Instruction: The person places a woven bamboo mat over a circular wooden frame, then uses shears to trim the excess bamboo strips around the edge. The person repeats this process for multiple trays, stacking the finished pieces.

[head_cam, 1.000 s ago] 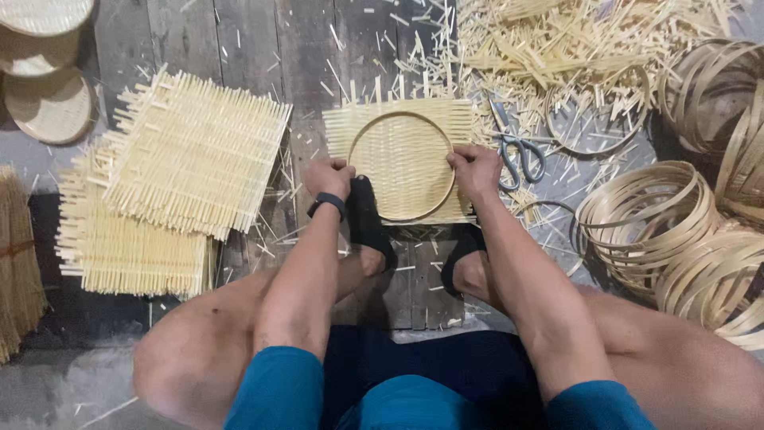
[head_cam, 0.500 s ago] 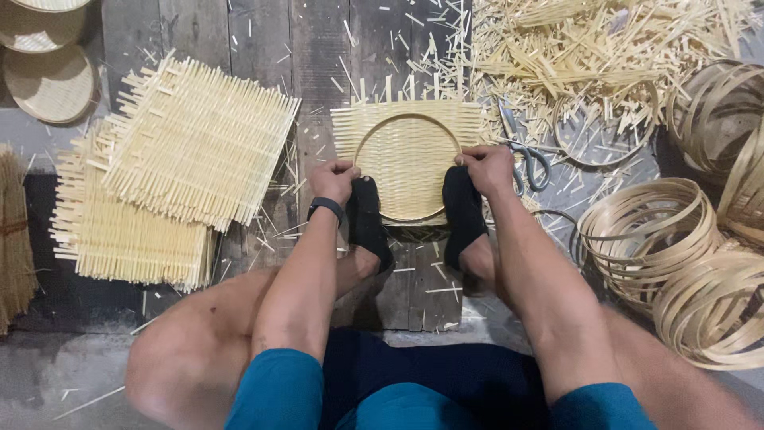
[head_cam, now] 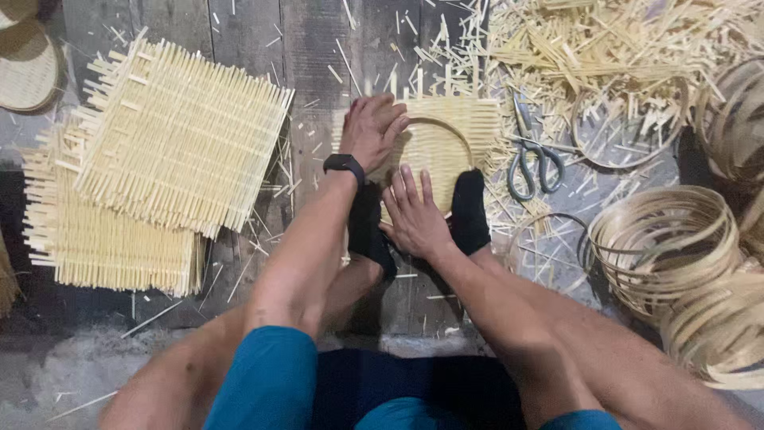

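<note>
Your left hand (head_cam: 372, 127) and right hand (head_cam: 414, 215) press flat, fingers spread, gripping nothing, on the woven bamboo mat (head_cam: 446, 143). It looks light, thin, bendy. Hold the bamboo hoop (head_cam: 465, 143) beside your fingertips.

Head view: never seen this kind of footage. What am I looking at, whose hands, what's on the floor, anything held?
One camera sits on a person's head and looks down, so the arms entering from below are the person's own. No machine is involved.

The left hand, with a black wristband, presses on the left rim of a bamboo ring lying on a square woven mat. The right hand lies flat on the mat's near part. Two feet in black socks pin the mat's near edge. Neither hand grips anything; the fingers are spread.

On the plank floor: stacked woven mats to the left, scissors, loose bamboo strips, and coiled bamboo hoops to the right.
</note>
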